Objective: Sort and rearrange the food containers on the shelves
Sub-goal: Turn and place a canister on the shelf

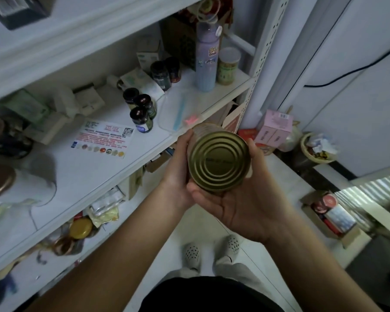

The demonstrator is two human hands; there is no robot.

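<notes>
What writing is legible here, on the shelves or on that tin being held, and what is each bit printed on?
"GOOD" (last letter unsure): sticker on the purple bottle.
Stamped line on the end of the tin: too blurred to read.
Print on the leaflet: too small to read.
Side lettering on the pink box: blurred.
Label of the green-labelled canister: unreadable.

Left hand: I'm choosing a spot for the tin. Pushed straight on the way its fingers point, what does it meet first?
The left hand would probably meet the clear pouch at the shelf edge; depth is unclear.
</notes>
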